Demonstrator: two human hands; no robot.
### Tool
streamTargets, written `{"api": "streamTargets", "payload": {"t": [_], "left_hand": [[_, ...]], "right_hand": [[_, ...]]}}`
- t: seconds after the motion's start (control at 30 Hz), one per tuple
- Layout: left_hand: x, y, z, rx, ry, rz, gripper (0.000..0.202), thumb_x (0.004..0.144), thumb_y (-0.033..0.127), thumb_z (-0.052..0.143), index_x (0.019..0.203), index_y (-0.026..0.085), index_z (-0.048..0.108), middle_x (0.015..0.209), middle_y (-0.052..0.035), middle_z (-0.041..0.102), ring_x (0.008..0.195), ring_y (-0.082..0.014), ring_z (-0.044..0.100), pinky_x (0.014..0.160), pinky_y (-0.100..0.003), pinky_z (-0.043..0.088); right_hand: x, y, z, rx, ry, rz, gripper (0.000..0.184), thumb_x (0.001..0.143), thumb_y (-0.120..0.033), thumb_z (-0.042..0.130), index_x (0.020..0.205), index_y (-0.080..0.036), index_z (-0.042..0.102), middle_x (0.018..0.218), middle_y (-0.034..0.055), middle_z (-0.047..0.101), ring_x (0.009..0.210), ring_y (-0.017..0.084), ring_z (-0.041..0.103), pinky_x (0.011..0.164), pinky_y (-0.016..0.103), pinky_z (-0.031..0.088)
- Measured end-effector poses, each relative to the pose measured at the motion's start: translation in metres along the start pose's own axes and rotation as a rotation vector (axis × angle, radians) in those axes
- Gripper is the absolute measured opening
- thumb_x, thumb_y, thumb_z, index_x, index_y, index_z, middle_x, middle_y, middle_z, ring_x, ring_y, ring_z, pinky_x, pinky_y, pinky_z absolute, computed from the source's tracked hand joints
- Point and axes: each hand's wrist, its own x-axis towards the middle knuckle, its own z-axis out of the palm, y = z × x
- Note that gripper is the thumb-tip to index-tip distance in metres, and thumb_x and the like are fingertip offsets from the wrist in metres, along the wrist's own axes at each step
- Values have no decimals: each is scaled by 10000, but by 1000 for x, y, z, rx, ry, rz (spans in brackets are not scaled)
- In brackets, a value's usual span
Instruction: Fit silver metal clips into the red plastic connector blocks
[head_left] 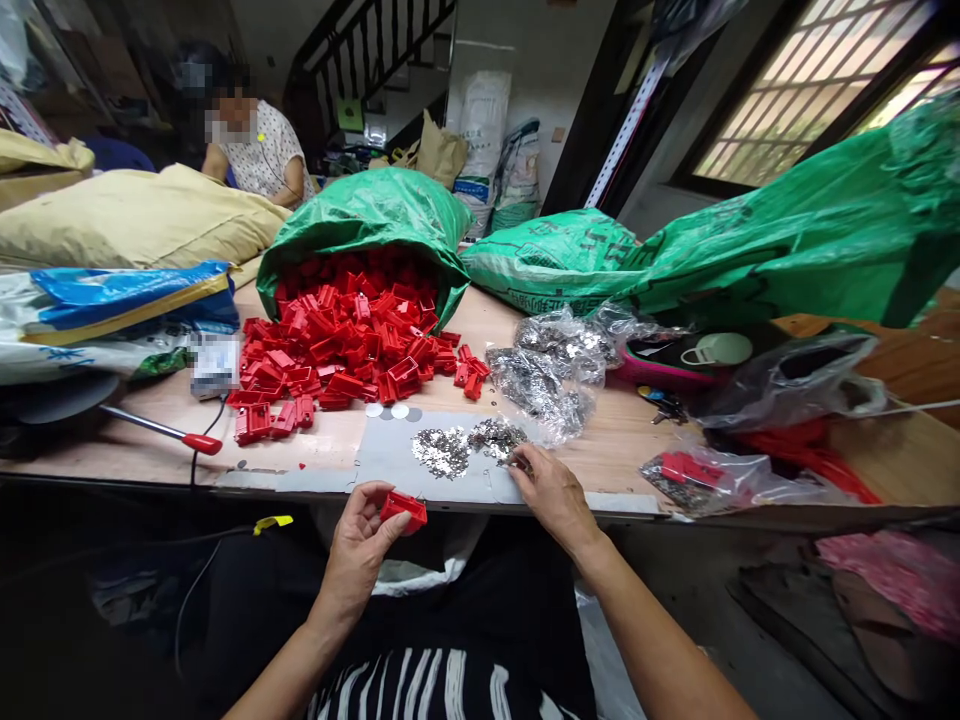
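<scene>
The left hand (358,545) is holding 1 red plastic part (403,510) just below the worktop (615,450) edge, its fingers pinching the part by thumb and fingertips. The right hand (551,492) is reaching into the scattered silvery metal pieces (450,450) on the grey mat (390,462). Its fingertips are closing together there, though whether they are gripping a piece cannot be told. Judging by this, drawing 1 piece clear of the pile probably works best, with the red part's open side kept facing up. A heap of red parts (345,340) is spilling from a green sack (367,215) behind. A clear bag of metal pieces (551,370) is crowding the right side. A red-handled screwdriver (169,432) is lying well apart.
</scene>
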Motion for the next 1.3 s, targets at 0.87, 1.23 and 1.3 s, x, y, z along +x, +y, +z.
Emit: {"api": "streamTargets", "payload": {"t": [0.87,1.23,1.3], "left_hand": [[-4,1,2,50,27,-13,359,704,230,753,994,188,545,886,-5,678,816,-138,661,734,-245,551],[-2,0,1,30,13,-15,358,717,236,746,1003,190,535,897,-8,681,816,-137,666,726,-246,556],[-2,0,1,35,16,-19,360,714,239,747,1002,185,537,890,-14,685,811,-145,669,723,-255,558]], "right_hand": [[-9,-6,-1,12,-98,-49,98,877,-210,515,911,-215,607,919,28,633,850,170,607,781,272,447],[-4,-2,7,-97,2,-22,133,905,-221,458,904,-195,589,894,45,666,825,195,631,718,280,443],[-4,0,9,-79,27,-14,132,905,-223,446,900,-196,575,889,46,662,826,197,631,713,281,442]]}}
